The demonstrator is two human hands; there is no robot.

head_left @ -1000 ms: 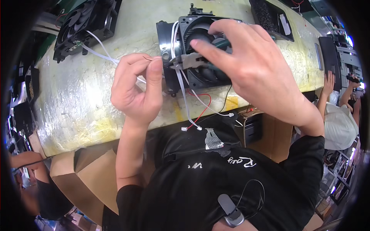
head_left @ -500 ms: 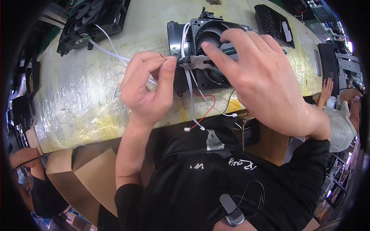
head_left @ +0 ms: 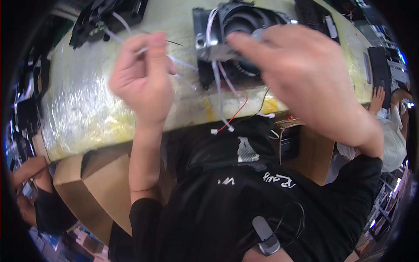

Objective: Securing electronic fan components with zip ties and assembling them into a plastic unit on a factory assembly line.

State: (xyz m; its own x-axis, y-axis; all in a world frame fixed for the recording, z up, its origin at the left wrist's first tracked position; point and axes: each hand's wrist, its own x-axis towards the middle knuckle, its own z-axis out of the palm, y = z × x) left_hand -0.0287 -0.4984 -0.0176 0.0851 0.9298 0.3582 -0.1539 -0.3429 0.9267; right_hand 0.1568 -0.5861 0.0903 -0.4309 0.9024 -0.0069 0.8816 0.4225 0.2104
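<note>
My left hand (head_left: 142, 76), raised over the table left of the black fan unit (head_left: 203, 30), is closed in a pinch. A thin dark wire (head_left: 175, 43) sticks out from its fingertips. My right hand (head_left: 303, 72) is blurred by motion above the fan unit. It is wrapped round a pair of pliers whose grey jaws (head_left: 223, 54) point left across the unit's front; the handles are mostly hidden. White cables (head_left: 217, 85) and a red wire (head_left: 245, 102) hang from the unit over the table's near edge, ending in small white connectors (head_left: 214, 131).
A second black fan unit (head_left: 104, 22) with white cables lies at the far left of the film-wrapped table (head_left: 87, 109). A black foam-lined part (head_left: 312, 19) is at the far right. Open cardboard boxes (head_left: 104, 196) stand below. Another person's hand (head_left: 377, 99) rests at the right end.
My left hand has moved left, away from the pliers' jaws, with the thin wire in its fingers. My right hand stays over the fan unit. The whole view has shifted slightly.
</note>
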